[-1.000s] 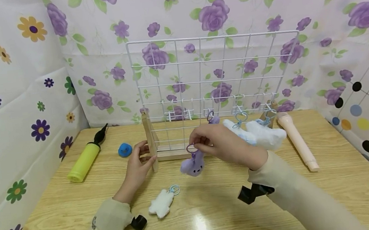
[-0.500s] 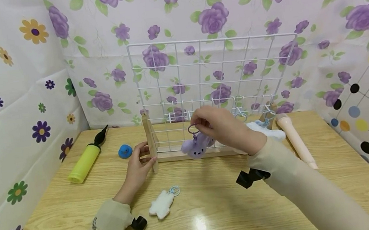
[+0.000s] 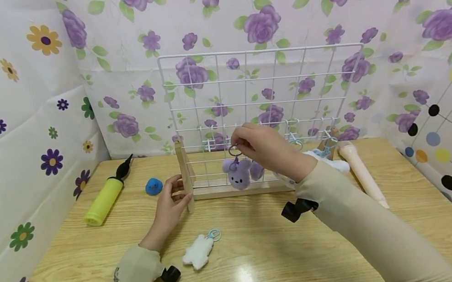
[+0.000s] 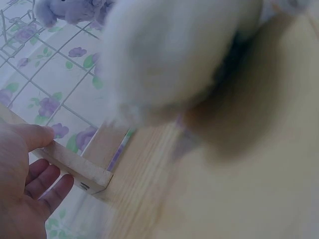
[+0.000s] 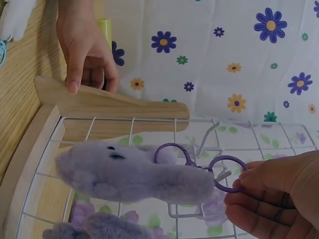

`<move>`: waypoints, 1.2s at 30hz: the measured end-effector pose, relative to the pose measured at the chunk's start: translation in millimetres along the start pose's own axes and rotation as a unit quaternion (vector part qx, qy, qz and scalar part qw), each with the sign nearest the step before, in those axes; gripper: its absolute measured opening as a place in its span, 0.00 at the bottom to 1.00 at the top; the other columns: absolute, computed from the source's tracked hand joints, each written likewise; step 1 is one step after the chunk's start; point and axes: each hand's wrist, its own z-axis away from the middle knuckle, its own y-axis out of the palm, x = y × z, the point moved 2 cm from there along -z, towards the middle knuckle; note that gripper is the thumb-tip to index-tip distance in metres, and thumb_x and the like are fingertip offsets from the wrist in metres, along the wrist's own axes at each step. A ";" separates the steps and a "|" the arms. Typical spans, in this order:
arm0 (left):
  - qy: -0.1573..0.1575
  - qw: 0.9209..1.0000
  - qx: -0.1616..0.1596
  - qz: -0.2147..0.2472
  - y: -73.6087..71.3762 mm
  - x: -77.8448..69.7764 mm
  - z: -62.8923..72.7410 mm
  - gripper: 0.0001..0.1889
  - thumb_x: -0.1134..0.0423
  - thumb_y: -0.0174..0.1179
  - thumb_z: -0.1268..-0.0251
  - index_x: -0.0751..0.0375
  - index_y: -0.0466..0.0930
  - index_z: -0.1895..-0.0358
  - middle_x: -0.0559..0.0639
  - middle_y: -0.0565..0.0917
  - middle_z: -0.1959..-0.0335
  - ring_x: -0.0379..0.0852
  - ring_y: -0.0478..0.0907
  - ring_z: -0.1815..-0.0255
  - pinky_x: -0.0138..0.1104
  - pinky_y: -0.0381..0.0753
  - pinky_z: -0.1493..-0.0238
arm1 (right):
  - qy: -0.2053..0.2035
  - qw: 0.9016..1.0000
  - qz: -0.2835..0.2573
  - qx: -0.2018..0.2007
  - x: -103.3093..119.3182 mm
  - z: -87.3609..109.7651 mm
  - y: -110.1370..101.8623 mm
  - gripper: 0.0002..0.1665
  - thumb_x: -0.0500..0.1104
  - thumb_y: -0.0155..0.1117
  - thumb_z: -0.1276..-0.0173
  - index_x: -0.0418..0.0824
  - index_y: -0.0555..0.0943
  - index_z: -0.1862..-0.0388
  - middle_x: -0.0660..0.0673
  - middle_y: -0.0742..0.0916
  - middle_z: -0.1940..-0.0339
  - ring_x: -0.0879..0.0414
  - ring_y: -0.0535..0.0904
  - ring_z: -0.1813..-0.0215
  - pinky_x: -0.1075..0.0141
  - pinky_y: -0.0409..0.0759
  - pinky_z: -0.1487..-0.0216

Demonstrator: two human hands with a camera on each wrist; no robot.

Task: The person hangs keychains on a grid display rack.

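My right hand (image 3: pixel 266 150) pinches the purple ring (image 5: pixel 227 158) of a purple plush keychain (image 3: pixel 240 177), holding it before the white wire grid rack (image 3: pixel 259 51). In the right wrist view, a white hook's tip (image 5: pixel 224 175) overlaps the ring's opening. The plush animal hangs below the ring, face outward. Beside it hangs another purple plush (image 3: pixel 256 171), partly hidden by my right hand. My left hand (image 3: pixel 169 207) grips the rack's left wooden leg (image 3: pixel 184 173), thumb on one side and fingers on the other. A white plush keychain (image 3: pixel 198 252) with a blue ring lies near my left wrist.
White plush keychains (image 3: pixel 327 160) hang at the rack's right side, partly behind my right arm. At the left lie a yellow-green hand pump (image 3: pixel 104 202) and a small blue toy (image 3: pixel 153 186). A pale pink tube-shaped object (image 3: pixel 361 172) lies right of the rack.
My right hand has lifted the purple keychain up and toward the rack's hooks, and the plush has swung upright to face outward. My left hand has stayed on the wooden leg.
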 end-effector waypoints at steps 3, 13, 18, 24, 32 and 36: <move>-0.002 1.000 0.001 0.002 0.5 0.3 0.3 0.31 0.72 0.61 0.36 0.65 0.60 0.32 0.64 0.72 0.41 0.58 0.73 0.42 0.47 0.78 0.43 | 0.008 1.000 0.009 0.013 -1.0 -2.1 1.3 0.05 0.34 0.58 0.30 0.38 0.81 0.59 0.45 0.85 0.65 0.55 0.75 0.66 0.64 0.76 0.64; -0.022 1.000 0.007 0.002 -0.2 -18.6 5.4 0.31 0.74 0.60 0.37 0.69 0.59 0.31 0.68 0.71 0.41 0.61 0.72 0.41 0.44 0.78 0.43 | 0.022 0.998 0.035 0.049 -6.5 -5.5 7.4 0.04 0.36 0.58 0.29 0.38 0.80 0.59 0.46 0.83 0.67 0.55 0.72 0.68 0.63 0.73 0.65; -0.020 1.000 0.009 -0.001 -2.1 -35.0 10.6 0.30 0.75 0.59 0.36 0.71 0.59 0.32 0.70 0.71 0.41 0.62 0.72 0.41 0.48 0.77 0.43 | 0.021 0.998 0.034 0.049 -7.2 -7.8 10.0 0.05 0.35 0.57 0.29 0.37 0.81 0.59 0.45 0.83 0.66 0.54 0.73 0.67 0.64 0.75 0.65; -0.014 1.000 0.006 0.002 0.6 -10.6 4.4 0.31 0.73 0.60 0.36 0.67 0.60 0.31 0.66 0.71 0.41 0.59 0.72 0.41 0.45 0.78 0.43 | 0.012 0.999 0.033 0.038 -8.4 -9.6 12.9 0.06 0.33 0.56 0.30 0.37 0.81 0.60 0.44 0.83 0.67 0.54 0.72 0.68 0.64 0.75 0.65; 0.002 1.000 -0.001 0.007 -0.2 0.7 0.7 0.30 0.71 0.61 0.36 0.64 0.61 0.32 0.64 0.73 0.42 0.57 0.73 0.42 0.39 0.79 0.46 | 0.023 0.999 0.024 0.030 -6.6 -8.5 9.7 0.06 0.34 0.57 0.30 0.37 0.81 0.59 0.44 0.83 0.64 0.54 0.76 0.66 0.64 0.78 0.63; 0.003 1.000 -0.002 0.004 -0.3 0.9 0.4 0.30 0.71 0.61 0.36 0.65 0.61 0.32 0.64 0.73 0.41 0.57 0.73 0.42 0.40 0.79 0.45 | 0.024 1.000 0.006 0.010 -5.0 -5.2 7.4 0.06 0.34 0.58 0.31 0.37 0.81 0.58 0.43 0.85 0.62 0.53 0.80 0.62 0.63 0.81 0.60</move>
